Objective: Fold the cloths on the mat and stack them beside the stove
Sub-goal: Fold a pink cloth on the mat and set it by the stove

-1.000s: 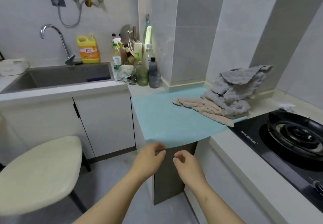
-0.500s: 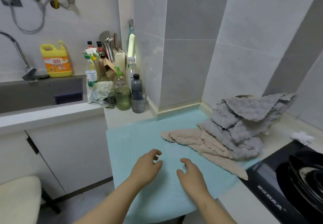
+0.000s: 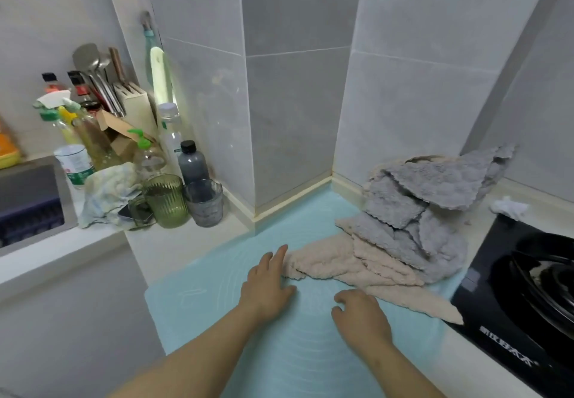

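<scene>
A light blue mat point(image 3: 217, 310) covers the counter in front of me. On its right side lies a heap of crumpled cloths: beige ones point(image 3: 338, 264) underneath and grey ones point(image 3: 413, 198) piled on top against the wall. My left hand point(image 3: 267, 282) lies palm down on the mat, fingers spread, its fingertips at the left corner of the beige cloth. My right hand point(image 3: 360, 313) hovers over the mat with curled fingers, just short of the beige cloth's near edge. Neither hand holds anything.
A black gas stove point(image 3: 528, 298) sits at the right, a white crumpled tissue point(image 3: 509, 206) behind it. Left of the mat stand a green glass mug point(image 3: 166, 200), a grey cup point(image 3: 203, 202), bottles, a knife block and a rag point(image 3: 105, 198). The sink point(image 3: 28, 198) is at far left.
I have stepped up to the counter. Both hands moved forward from the mat's near edge across the mat to the beige cloth; the left hand now touches its corner.
</scene>
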### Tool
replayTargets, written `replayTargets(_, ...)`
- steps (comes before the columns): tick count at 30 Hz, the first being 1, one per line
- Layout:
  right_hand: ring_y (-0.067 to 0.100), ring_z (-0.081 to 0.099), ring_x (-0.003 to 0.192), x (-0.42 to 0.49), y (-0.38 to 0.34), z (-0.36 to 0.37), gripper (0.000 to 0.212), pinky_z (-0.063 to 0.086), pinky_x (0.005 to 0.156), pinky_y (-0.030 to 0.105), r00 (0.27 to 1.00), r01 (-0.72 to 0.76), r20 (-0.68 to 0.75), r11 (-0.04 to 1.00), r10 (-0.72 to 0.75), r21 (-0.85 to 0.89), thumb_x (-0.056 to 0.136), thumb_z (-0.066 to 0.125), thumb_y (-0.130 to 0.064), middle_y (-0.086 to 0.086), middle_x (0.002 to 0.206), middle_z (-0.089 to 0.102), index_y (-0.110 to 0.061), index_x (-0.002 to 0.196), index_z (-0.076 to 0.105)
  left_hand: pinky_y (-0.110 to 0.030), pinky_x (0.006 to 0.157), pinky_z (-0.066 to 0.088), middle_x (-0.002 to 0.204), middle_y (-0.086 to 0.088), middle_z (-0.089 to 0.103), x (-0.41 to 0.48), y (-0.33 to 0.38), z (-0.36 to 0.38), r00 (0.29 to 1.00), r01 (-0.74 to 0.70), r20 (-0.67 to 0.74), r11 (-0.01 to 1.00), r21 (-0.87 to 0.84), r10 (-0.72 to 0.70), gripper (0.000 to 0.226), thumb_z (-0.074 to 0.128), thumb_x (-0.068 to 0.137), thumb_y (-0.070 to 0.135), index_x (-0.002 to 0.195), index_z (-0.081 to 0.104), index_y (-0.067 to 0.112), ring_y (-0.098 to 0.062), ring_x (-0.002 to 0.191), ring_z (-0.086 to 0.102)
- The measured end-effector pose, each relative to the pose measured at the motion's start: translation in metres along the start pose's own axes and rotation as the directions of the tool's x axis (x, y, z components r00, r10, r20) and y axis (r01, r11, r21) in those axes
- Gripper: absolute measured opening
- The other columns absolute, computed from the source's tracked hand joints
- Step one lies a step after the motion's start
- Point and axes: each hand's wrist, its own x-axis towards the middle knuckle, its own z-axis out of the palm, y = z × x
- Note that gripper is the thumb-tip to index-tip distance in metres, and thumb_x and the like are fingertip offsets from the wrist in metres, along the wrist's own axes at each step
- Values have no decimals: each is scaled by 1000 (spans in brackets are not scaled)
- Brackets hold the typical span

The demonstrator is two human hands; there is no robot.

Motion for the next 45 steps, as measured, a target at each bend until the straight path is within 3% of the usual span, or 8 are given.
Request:
replayTargets(6,15,39,126,2,-7,-4,38,41,97,28,1000,-23,12,1000,24,-20,96,39,-25,-4,140,41,-23,132,49,-49,115,7,159,2,3,27,8,9,960,-155,270,946,285,76,61,39,95,35,147,9,40,-24,146,-1)
replayTargets(12,12,37,127,-3,-1,-4,38,41,96,29,1000,13,22,1000,-12,-24,96,40,-28,-10,142,38,-28,133,46,-30,102,39,138,3,51,26,11,10,984,-175,63,957,230,165,42,37,96,20,136,47,29,-19,125,47)
replayTargets(19,11,32,133,-9,6,-3,45,37,101,27,993,108,56,992,-104,-72,95,41,-33,-11,149,30,-29,140,39,-25,74,44,100,2,67,18,20,-7,999,-48,-28,995,-86,46,17,54,89,18,100,67,20,-15,90,59)
replayTargets(25,10,32,133,-15,12,0,50,34,103,25,989,134,73,989,-130,-59,93,44,-36,-11,147,33,-31,142,33,-19,60,48,74,-6,62,7,16,-75,987,136,160,660,-739,-24,14,56,87,0,78,62,9,-15,65,57)
replayTargets(31,11,48,120,-22,-9,1,32,41,97,24,987,163,-20,973,-162,166,92,51,-36,-5,127,55,-23,121,56,-28,57,59,74,-13,72,-20,12,-119,967,252,237,215,-944,-93,21,42,94,2,89,62,1,-18,60,69)
replayTargets(35,5,59,91,-28,-48,-6,18,47,78,12,954,292,-210,830,-215,476,88,60,-18,-7,98,65,-36,86,56,-27,48,57,70,-15,70,-36,13,-131,968,241,230,106,-965,-102,19,42,95,2,92,60,-2,-17,55,68)
replayTargets(39,2,52,106,-30,-80,-18,45,46,62,4,937,345,-202,657,-285,671,83,67,-17,-13,119,52,-32,120,47,-24,44,55,69,-15,68,-51,20,-138,966,259,257,41,-965,-40,18,44,95,3,93,61,-3,-15,52,66)
replayTargets(45,-1,49,115,-31,-105,-29,69,44,94,24,894,447,-262,713,-363,540,65,66,-47,-22,123,54,-41,129,41,-16,34,48,56,-8,55,-63,27,-153,925,370,371,26,-929,77,17,43,95,5,92,59,0,-6,34,53)
